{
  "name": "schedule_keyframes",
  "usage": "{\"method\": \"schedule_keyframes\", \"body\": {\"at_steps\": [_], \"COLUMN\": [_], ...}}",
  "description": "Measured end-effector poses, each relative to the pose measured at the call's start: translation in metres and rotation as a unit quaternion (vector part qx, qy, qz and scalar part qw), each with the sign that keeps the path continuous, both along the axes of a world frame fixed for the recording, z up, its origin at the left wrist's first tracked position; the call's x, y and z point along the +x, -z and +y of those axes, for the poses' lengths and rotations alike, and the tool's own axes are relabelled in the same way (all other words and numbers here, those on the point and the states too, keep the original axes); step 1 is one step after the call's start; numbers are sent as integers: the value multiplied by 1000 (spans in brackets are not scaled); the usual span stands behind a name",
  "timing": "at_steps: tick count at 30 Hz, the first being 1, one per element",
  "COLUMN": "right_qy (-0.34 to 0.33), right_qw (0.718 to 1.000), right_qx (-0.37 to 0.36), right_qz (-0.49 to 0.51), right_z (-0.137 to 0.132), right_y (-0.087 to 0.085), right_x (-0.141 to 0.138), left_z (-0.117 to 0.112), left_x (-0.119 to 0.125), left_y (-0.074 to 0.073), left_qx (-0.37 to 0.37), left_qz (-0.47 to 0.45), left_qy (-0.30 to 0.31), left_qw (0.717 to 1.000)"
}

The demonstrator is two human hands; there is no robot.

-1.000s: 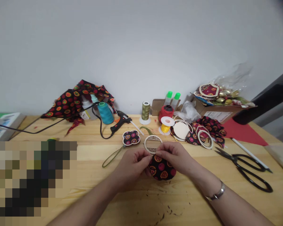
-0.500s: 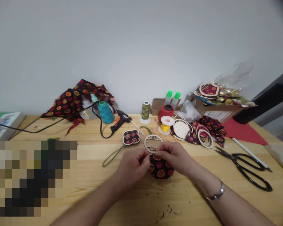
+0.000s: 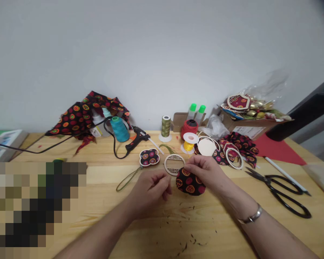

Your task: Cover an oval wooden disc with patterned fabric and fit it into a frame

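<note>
My right hand (image 3: 202, 171) pinches the upper edge of a round, dark fabric-covered piece (image 3: 190, 182) with red and orange circle prints, and it hangs just above the table. To its left, my left hand (image 3: 155, 185) has its fingers curled together, apart from the fabric; whether anything small is between them is hidden. Right behind both hands lies a round wooden lattice frame (image 3: 166, 167). A flower-shaped wooden piece with patterned fabric (image 3: 149, 157) rests left of that frame, with a green cord loop (image 3: 128, 180) in front of it.
Behind stand a glue gun (image 3: 136, 139), a teal thread cone (image 3: 119, 128), an olive thread spool (image 3: 166, 127) and a yellow thread spool (image 3: 189, 144). Large black scissors (image 3: 283, 194) and a white pencil (image 3: 284, 174) lie at right. A cardboard box (image 3: 248, 127) stands behind. Dark scraps (image 3: 193, 239) dot the front.
My left hand has come off the round fabric piece. My right hand has shifted it slightly right and up, away from the left fingers.
</note>
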State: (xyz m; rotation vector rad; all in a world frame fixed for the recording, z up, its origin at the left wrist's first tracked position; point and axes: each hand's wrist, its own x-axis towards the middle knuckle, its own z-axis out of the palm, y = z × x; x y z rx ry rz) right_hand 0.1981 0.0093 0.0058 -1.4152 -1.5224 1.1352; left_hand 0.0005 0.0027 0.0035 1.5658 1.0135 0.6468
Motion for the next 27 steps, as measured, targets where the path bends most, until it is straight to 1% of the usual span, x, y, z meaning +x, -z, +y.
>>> {"method": "schedule_keyframes", "body": {"at_steps": [3, 6, 8, 12, 15, 17, 19, 20, 23, 25, 27], "right_qy": [-18, -48, -60, -64, -60, -58, -59, -61, -63, -61, -57], "right_qw": [1000, 999, 997, 994, 995, 995, 994, 994, 994, 993, 993], "right_qx": [2, 15, 34, 57, 53, 54, 58, 58, 50, 48, 49], "right_qz": [-9, -20, -36, -62, -58, -58, -64, -68, -80, -85, -87], "right_z": [-3, -6, -7, -8, -7, -7, -7, -8, -9, -9, -9], "right_y": [-3, -4, -3, -1, -1, -1, 0, 0, 1, 2, 3], "right_x": [-4, -8, -10, -11, -11, -11, -11, -12, -12, -13, -14], "left_z": [2, 3, 3, 1, 0, 0, 0, 1, 2, 1, 0], "left_x": [1, 2, 2, 3, 2, 2, 1, 1, 1, 1, 2], "left_y": [3, 4, 2, 0, 3, 6, 9, 10, 14, 16, 18], "left_qx": [-1, -11, -3, 31, 60, 94, 146, 183, 281, 308, 313], "left_qz": [-8, -13, 1, 51, 74, 93, 122, 147, 226, 255, 261], "left_qy": [-28, -25, -19, -11, 0, 7, 11, 10, -4, -16, -27], "left_qw": [1000, 1000, 1000, 998, 995, 991, 982, 972, 933, 916, 913]}}
